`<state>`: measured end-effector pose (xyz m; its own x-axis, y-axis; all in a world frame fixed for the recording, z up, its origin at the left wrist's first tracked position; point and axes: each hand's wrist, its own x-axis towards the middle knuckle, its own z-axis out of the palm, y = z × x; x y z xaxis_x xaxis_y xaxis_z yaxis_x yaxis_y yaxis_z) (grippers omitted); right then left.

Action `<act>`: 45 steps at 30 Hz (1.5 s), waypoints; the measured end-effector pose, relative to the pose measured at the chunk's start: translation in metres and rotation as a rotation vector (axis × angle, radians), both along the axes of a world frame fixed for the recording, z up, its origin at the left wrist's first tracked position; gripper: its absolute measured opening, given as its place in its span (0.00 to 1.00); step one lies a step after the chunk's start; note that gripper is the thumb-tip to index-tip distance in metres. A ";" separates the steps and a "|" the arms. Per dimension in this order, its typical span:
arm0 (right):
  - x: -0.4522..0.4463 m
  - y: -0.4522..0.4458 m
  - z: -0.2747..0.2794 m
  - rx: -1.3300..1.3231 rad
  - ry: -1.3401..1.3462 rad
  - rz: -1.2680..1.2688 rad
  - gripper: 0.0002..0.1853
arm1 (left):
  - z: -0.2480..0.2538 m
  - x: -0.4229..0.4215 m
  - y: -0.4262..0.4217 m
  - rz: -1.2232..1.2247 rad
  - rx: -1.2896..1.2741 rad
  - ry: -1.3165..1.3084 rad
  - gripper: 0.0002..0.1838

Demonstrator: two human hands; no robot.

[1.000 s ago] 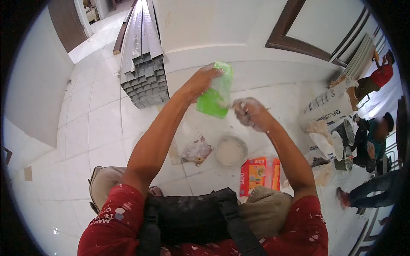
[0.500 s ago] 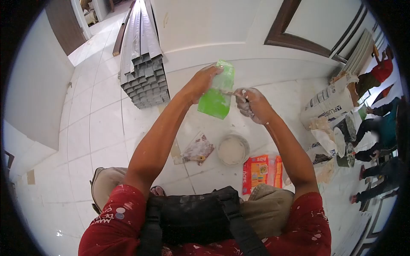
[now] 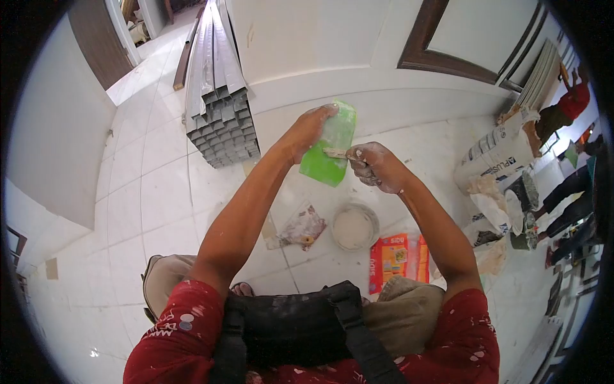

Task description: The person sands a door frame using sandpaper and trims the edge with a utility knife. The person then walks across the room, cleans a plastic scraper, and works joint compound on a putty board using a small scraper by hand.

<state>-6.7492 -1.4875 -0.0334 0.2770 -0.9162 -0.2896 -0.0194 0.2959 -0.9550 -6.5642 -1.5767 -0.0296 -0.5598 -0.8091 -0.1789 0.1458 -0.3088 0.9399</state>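
Note:
My left hand (image 3: 311,133) grips the edge of a bright green plastic spreader (image 3: 325,169), its upper part smeared with white putty. My right hand (image 3: 376,168), coated in putty, is closed around the handle of a small putty knife (image 3: 335,153). The knife's blade lies across the face of the spreader; whether it presses on the surface I cannot tell. Below my hands, a round tub (image 3: 354,226) of whitish putty stands on the floor. A crumpled, stained plastic bag (image 3: 300,229) lies to the left of the tub.
A red and orange packet (image 3: 389,262) lies near my knee. Stacked metal profiles (image 3: 224,131) lean along the wall at upper left. At right are a large white sack (image 3: 495,153), buckets and debris, with several people beyond. The white wall (image 3: 307,38) runs ahead.
The putty knife has moved lower on the green spreader, and its blade now shows more plainly. My view has shifted slightly, and people at right have changed position.

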 end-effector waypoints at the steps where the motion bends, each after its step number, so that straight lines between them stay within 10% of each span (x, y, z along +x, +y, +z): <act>1: 0.002 0.001 0.000 0.009 0.018 0.004 0.10 | 0.000 0.000 0.001 0.006 0.002 0.004 0.24; 20: -0.051 -0.024 -0.007 -0.235 -0.350 -0.377 0.13 | -0.015 -0.001 -0.011 -0.106 -0.015 0.170 0.18; 33: 0.004 0.008 -0.028 -0.002 -0.302 0.061 0.17 | -0.019 0.006 -0.031 -0.383 0.349 0.831 0.34; 45: 0.017 0.008 -0.042 -0.186 -0.449 -0.024 0.15 | -0.001 0.005 -0.039 0.411 -0.252 0.686 0.28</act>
